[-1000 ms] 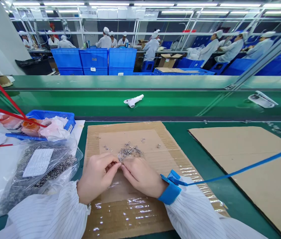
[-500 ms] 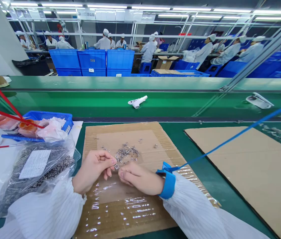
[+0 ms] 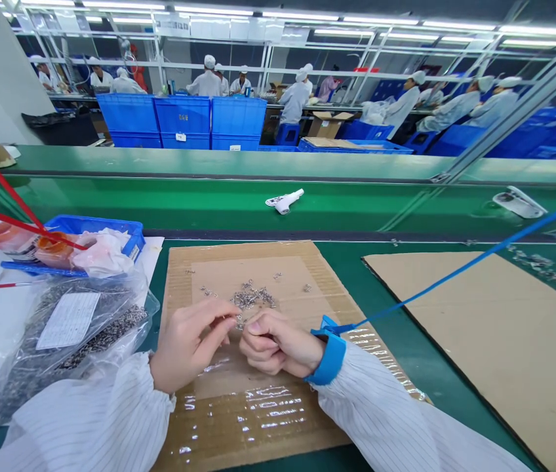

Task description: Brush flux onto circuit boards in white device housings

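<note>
My left hand (image 3: 192,337) is over the near side of a pile of small metal parts (image 3: 253,296), thumb and index finger pinched together at the pile's edge. Whatever lies between those fingertips is too small to name. Close beside it, my right hand (image 3: 278,342) is curled with its fingers folded in, and its contents are hidden. A blue wrist strap (image 3: 330,357) with a blue cord goes round my right wrist. Both hands are above a taped cardboard sheet (image 3: 253,419), on which a few loose metal parts (image 3: 306,288) lie apart from the pile.
At the left are a bag of metal parts (image 3: 105,334) and a blue tray (image 3: 133,231) with wrapped bottles. Another cardboard sheet (image 3: 494,328) lies right. White items (image 3: 285,201) sit on the green belt beyond. Red cords cross the left side; people work in the background.
My right hand has turned and curled its fingers more tightly, close to my left. My left hand has shifted slightly right, its fingers now more closed. White items on the belt moved right.
</note>
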`<action>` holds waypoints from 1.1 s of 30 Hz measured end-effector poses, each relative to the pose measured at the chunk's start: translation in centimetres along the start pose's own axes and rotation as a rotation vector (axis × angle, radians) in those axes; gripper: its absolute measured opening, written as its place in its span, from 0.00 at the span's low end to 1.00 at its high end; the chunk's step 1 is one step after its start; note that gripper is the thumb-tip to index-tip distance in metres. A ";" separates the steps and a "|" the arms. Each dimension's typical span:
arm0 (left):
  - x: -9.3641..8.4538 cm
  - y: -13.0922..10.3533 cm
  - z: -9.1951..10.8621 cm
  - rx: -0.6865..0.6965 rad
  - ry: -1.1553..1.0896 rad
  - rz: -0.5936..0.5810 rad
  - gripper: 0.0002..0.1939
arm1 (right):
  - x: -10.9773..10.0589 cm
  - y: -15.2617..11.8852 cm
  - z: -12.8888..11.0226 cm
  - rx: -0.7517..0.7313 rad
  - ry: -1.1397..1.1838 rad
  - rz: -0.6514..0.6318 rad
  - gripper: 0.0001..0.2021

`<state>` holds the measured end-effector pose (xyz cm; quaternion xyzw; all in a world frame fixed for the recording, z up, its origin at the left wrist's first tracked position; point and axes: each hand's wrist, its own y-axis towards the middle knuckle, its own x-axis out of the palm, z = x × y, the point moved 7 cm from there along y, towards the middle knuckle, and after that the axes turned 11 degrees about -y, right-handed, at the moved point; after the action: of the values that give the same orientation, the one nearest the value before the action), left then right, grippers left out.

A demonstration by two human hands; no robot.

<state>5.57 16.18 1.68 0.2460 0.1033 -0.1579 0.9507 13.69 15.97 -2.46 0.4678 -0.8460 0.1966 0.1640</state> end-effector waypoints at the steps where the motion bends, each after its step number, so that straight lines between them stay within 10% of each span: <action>1: 0.1 -0.1 0.5 0.072 0.048 -0.009 0.09 | 0.0 0.0 0.1 0.010 0.013 -0.015 0.18; 16: 0.5 -0.4 1.5 0.248 0.181 -0.065 0.07 | 0.7 -0.2 0.1 -0.017 0.109 -0.178 0.18; 33: 0.6 -0.6 2.1 0.337 0.401 -0.052 0.08 | -0.9 0.1 -0.7 -0.186 -0.300 0.126 0.17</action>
<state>6.14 14.50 3.12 0.4246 0.2683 -0.1454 0.8524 14.17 17.05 -2.25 0.4208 -0.9031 0.0554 0.0660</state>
